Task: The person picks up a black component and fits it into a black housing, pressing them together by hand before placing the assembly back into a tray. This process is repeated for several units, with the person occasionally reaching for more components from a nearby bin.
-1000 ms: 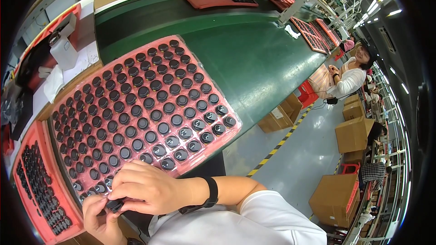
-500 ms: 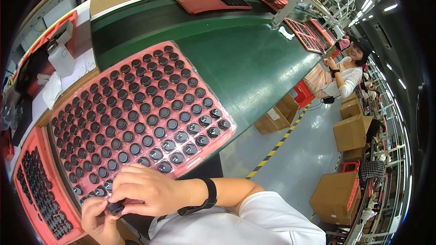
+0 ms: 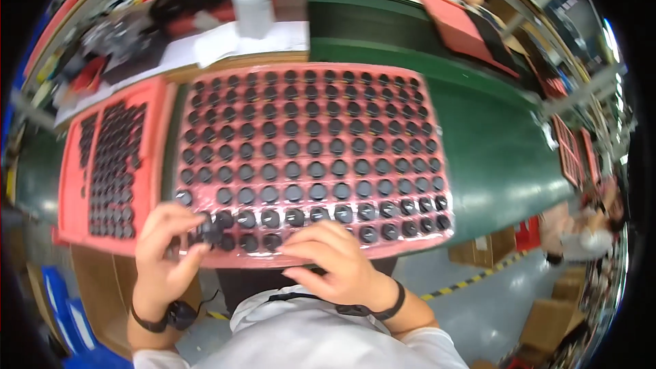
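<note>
A pink tray [image 3: 383, 251], covered in glossy clear plastic, lies before me with rows of round black caps [image 3: 314, 147]. At its near left corner, my left hand [image 3: 164, 249] pinches a black round part [image 3: 208, 229] between thumb and fingers. Blur hides the part's details, and I cannot tell whether it touches the tray. My right hand [image 3: 335, 260] hovers over the near edge, fingers loosely curved and thumb apart, holding nothing visible. Its fingertips are nearest a cap [image 3: 272, 241] in the front row.
Left of it, a second pink tray [image 3: 154, 137] holds many loose black pieces. Behind stands a white bottle [image 3: 253, 10] beside white paper. The green work surface [image 3: 492, 130] runs right, past another pink tray [image 3: 454, 24]. A cardboard box [image 3: 482, 249] sits on the floor.
My view has turned left, so the tray now appears square-on. Both hands were together around a black part; now they are apart, with the part in my left hand over the tray.
</note>
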Demonstrator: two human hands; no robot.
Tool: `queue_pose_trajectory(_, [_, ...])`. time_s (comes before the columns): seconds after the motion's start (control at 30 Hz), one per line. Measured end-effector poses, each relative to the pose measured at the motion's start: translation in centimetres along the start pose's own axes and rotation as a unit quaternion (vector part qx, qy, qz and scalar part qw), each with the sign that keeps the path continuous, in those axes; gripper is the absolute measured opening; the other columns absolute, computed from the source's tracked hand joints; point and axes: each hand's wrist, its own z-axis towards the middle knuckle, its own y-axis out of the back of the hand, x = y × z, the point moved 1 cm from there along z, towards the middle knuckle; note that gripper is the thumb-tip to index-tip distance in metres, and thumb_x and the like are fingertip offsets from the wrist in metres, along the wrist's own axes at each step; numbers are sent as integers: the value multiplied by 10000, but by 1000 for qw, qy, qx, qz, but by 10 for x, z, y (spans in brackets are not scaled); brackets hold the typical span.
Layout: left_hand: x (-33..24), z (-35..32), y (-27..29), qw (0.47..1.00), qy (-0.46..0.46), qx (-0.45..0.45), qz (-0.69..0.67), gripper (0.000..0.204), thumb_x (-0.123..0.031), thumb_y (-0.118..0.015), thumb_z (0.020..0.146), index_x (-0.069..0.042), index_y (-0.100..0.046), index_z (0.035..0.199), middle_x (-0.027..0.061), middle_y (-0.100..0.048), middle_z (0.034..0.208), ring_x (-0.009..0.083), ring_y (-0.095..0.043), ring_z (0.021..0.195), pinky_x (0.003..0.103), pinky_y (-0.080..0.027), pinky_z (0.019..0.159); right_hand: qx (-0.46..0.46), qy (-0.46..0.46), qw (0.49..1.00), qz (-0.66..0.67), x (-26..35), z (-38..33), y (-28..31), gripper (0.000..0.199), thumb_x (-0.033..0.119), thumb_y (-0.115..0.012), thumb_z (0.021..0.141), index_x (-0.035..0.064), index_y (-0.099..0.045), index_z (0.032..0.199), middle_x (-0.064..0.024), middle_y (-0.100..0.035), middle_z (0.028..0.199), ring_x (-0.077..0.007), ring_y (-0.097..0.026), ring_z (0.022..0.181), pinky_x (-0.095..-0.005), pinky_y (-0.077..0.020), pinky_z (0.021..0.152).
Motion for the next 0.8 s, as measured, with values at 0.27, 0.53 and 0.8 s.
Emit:
queue_pose_trajectory(0.27, [38, 40, 50, 992, 4, 7, 123, 276, -16, -684, 749, -4, -651, 1022, 44, -514, 743, 153, -470, 664, 293, -419, 657, 26, -9, 999, -18, 8, -10, 13, 211, 41, -699, 744, 2, -651, 946, -124, -635, 894, -253, -585, 782, -337, -463, 696])
queue_pose_trajectory(0.53, [53, 50, 31, 968, 55, 140, 202, 216, -129, -668, 772, -21, -671, 959, 124, -648, 919, 268, -634, 795, 352, -492, 708, 20, -32, 999, -34, 7, -19, 9, 157, 1, -664, 758, -24, -634, 911, -126, -625, 849, -233, -571, 743, -297, -461, 652])
queue_pose_trajectory(0.8, [63, 49, 15, 944, 49, 215, 247, 184, -138, -625, 785, -46, -684, 934, 115, -642, 994, 307, -620, 936, 399, -493, 800, 26, -30, 999, -30, 7, -19, 5, 141, -18, -651, 757, -28, -630, 896, -127, -624, 837, -225, -572, 727, -290, -459, 636])
